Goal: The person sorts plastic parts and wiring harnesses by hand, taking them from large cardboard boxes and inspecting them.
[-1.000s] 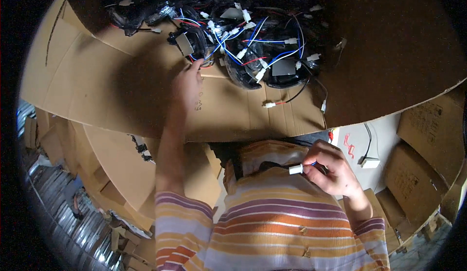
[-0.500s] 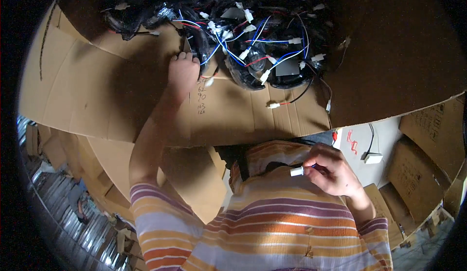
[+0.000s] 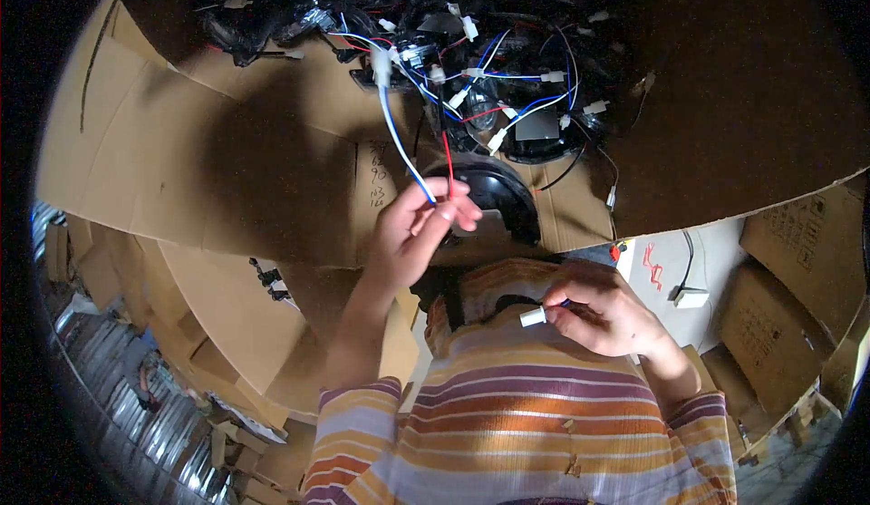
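From where I stand, the left hand (image 3: 410, 240) is up over the near edge of the cardboard (image 3: 263, 215), thumb and fingertips nearly together on a pair of blue and white wires (image 3: 393, 133). Their white connector (image 3: 381, 68) stands at the far end, toward the heap of black parts (image 3: 507, 43) along the cardboard's far side. A red wire (image 3: 448, 156) runs down to the same fingertips; whether it is gripped or only brushed, I cannot tell.

The right hand (image 3: 605, 316), in front of the striped shirt (image 3: 535, 396), has thumb and forefinger closed at the back of a white plug (image 3: 533, 317), its front end pointing left and clear of the fingers. That is a good hold: the body is steady and the front uncovered.

The left grip could be better, I think. It sits well down the wires, so the connector is free to swing; sliding up to just behind the connector would steady it. Sorting red from blue and white first seems wise (thin leads like these love to knot). A glossy black shell (image 3: 506, 195) lies at the near edge, just beyond the left fingers, and gentle handling should spare the leads any tugging.
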The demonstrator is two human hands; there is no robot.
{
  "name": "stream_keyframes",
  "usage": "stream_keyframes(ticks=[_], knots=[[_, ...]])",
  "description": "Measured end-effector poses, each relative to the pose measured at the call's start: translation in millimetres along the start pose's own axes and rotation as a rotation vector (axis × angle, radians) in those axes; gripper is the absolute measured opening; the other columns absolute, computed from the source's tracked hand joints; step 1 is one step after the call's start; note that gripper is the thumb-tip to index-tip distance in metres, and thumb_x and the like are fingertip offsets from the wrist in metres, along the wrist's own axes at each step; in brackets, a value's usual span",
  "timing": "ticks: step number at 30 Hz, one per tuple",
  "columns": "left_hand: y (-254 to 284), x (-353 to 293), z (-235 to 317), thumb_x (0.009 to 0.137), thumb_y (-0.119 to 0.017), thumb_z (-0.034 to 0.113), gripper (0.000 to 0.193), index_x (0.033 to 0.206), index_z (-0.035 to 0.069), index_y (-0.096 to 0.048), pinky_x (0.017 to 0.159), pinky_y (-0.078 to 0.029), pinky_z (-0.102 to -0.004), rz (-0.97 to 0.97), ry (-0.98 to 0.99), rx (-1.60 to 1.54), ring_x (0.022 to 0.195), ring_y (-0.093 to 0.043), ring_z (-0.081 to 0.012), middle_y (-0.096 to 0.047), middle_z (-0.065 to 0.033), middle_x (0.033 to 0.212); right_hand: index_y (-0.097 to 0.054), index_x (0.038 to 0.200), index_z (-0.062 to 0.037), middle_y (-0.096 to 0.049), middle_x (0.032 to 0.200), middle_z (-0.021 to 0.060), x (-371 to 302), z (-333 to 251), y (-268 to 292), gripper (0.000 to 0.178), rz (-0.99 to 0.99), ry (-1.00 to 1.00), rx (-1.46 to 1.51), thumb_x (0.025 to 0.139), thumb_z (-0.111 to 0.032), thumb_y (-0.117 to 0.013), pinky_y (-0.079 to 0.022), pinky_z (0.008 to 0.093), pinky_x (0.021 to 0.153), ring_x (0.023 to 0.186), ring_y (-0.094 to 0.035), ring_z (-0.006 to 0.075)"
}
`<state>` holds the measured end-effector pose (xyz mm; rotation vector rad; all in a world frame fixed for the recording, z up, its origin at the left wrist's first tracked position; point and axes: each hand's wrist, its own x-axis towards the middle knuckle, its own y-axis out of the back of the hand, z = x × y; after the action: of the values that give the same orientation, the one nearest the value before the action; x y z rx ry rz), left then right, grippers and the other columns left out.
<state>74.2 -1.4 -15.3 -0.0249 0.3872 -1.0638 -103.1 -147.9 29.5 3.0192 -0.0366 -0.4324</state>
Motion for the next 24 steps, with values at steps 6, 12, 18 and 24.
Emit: stream_keyframes(ticks=[6,12,18,24], knots=[[-27.5,-5.5,10.6,0.087,-0.033,0.015,0.026,0.105,0.0,-0.044,0.055,-0.036,-0.017,0.084,0.09,0.088,0.06,-0.039,-0.0053,-0.048,-0.0021,0.071,-0.053,0.075,-0.0004,-0.052,0.071,0.0088,-0.1,-3.0,-3.4,0.01,-0.03,-0.055,0.016,0.065,-0.001,-0.056,-0.04,0.0292,0.056,0.064,-0.051,0.0222],[-29.7,-8.9,13.9,0.084,-0.036,0.009,0.025,0.107,-0.001,-0.043,0.05,-0.039,-0.0198,0.171,0.14,0.139,0.052,-0.043,-0.0067,-0.049,-0.003,0.064,-0.053,0.074,-0.0009,-0.05,0.07,0.0088,-3.0,-3.8,-10.3,0.011,-0.109,0.101,0.011,0.064,-0.002,-0.057,-0.04,0.0293,0.055,0.063,-0.05,0.0223],[-34.5,-12.3,24.6,0.077,-0.045,0.0,0.026,0.103,0.0,-0.048,0.06,-0.044,-0.0238,0.037,0.019,0.424,0.067,-0.057,-0.0147,-0.058,-0.0109,0.076,-0.053,0.077,-0.0007,-0.052,0.07,0.0091,-7.7,-9.0,-1.4,0.012,-0.06,-0.1,0.041,0.065,0.001,-0.055,-0.04,0.0293,0.058,0.065,-0.051,0.0222],[-42.7,-10.7,20.7,0.065,-0.051,-0.004,0.044,0.107,0.007,-0.047,0.063,-0.044,-0.0324,0.016,-0.334,0.778,0.073,-0.054,-0.0265,-0.054,-0.0122,0.09,-0.051,0.071,-0.0002,-0.05,0.066,0.0047,3.7,-27.6,6.5,0.006,0.268,-0.027,0.124,0.066,0.001,-0.056,-0.034,0.0215,0.049,0.057,-0.045,0.0116]])
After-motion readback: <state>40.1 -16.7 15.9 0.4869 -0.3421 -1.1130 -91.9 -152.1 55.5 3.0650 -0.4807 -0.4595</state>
